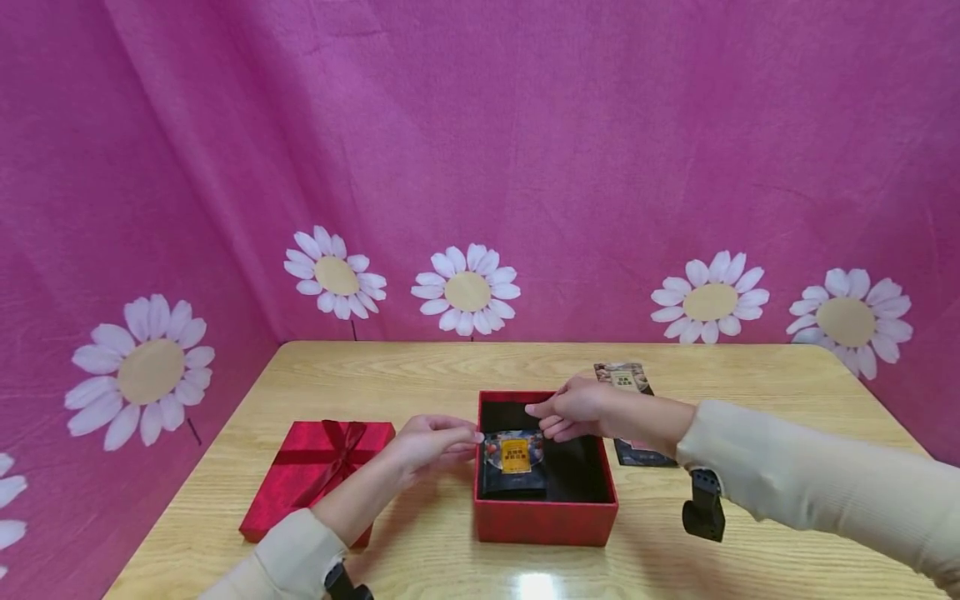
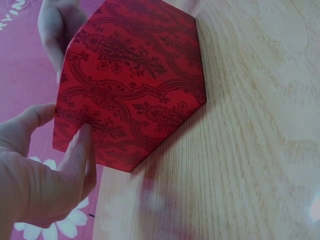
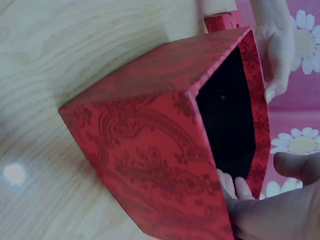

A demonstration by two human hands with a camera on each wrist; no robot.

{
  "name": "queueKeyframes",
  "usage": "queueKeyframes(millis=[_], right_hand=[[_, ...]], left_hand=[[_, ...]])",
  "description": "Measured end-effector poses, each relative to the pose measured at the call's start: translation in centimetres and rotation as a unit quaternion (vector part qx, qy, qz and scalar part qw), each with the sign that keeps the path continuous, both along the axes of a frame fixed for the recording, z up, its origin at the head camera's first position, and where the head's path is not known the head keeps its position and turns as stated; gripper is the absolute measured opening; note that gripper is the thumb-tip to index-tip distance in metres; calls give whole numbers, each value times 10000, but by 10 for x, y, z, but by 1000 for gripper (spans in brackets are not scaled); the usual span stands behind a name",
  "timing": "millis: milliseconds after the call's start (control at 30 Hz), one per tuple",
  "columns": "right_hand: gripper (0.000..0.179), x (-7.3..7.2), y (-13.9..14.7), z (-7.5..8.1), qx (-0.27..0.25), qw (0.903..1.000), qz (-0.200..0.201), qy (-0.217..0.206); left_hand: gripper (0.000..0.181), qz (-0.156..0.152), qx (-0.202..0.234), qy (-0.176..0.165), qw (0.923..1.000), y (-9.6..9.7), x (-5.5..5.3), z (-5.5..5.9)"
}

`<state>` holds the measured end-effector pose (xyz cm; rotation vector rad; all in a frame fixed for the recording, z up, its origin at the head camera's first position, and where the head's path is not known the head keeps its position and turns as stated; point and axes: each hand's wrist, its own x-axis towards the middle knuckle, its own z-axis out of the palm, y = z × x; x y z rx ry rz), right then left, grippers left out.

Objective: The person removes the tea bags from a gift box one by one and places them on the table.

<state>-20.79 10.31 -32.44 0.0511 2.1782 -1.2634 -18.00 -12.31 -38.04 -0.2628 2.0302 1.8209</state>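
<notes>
Left hand [image 1: 432, 443] rests loosely against the box [image 1: 542, 522]; right hand [image 1: 576, 409], slack and empty, reaches inside. Brushing fingers could knock the packet [image 1: 514, 463] askew.

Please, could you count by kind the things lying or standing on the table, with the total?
Red box: 1
Red lid with bow: 1
Dark packets: at least 2, inside packet and outside packet, the latter partly hidden
Total: at least 4
</notes>
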Motion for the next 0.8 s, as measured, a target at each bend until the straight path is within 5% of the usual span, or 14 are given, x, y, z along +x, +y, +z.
queueKeyframes(millis=[467, 800], right_hand=[[56, 16, -16, -21, -257, 9960, -624, -587], [36, 12, -18, -16, -511, 9912, -1051, -627]], left_hand=[[36, -22, 41, -23, 10000, 2, 2, 0], [37, -37, -90, -47, 9999, 1, 0, 2]])
